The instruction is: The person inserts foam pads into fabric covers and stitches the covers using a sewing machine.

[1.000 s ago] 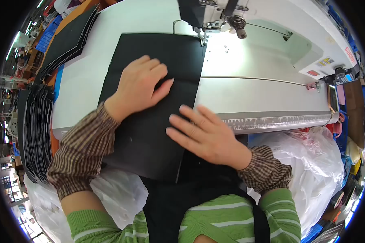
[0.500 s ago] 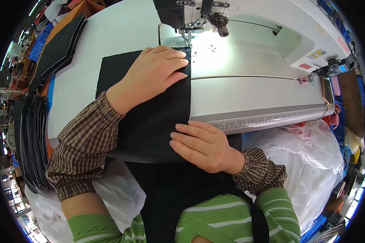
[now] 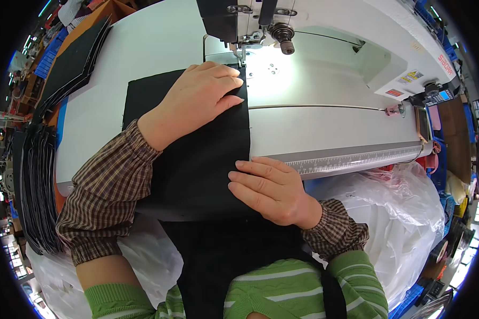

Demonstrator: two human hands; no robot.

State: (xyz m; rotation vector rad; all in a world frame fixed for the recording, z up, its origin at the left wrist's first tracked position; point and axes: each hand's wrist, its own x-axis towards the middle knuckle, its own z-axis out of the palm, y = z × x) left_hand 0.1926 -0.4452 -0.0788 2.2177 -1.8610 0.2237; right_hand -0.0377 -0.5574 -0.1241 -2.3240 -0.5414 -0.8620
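A black fabric panel lies on the bed of a white sewing machine. Its top right corner reaches the presser foot, under the needle area. My left hand rests on the panel's upper part, fingers stretched toward the right edge, just below the foot. Lower down, my right hand lies flat along the same right edge, near the table's front; the thumb is hidden. Both hands press on the cloth without gripping it.
Stacks of black fabric pieces stand at the left, one upper stack and one lower stack. A ruler strip runs along the table's front edge. White plastic sheeting bulges below it. A small control panel sits at the right.
The camera view has shifted slightly. The fabric's top edge now meets the presser foot more closely. My right hand stays on the panel's right edge, and my left hand keeps its pose.
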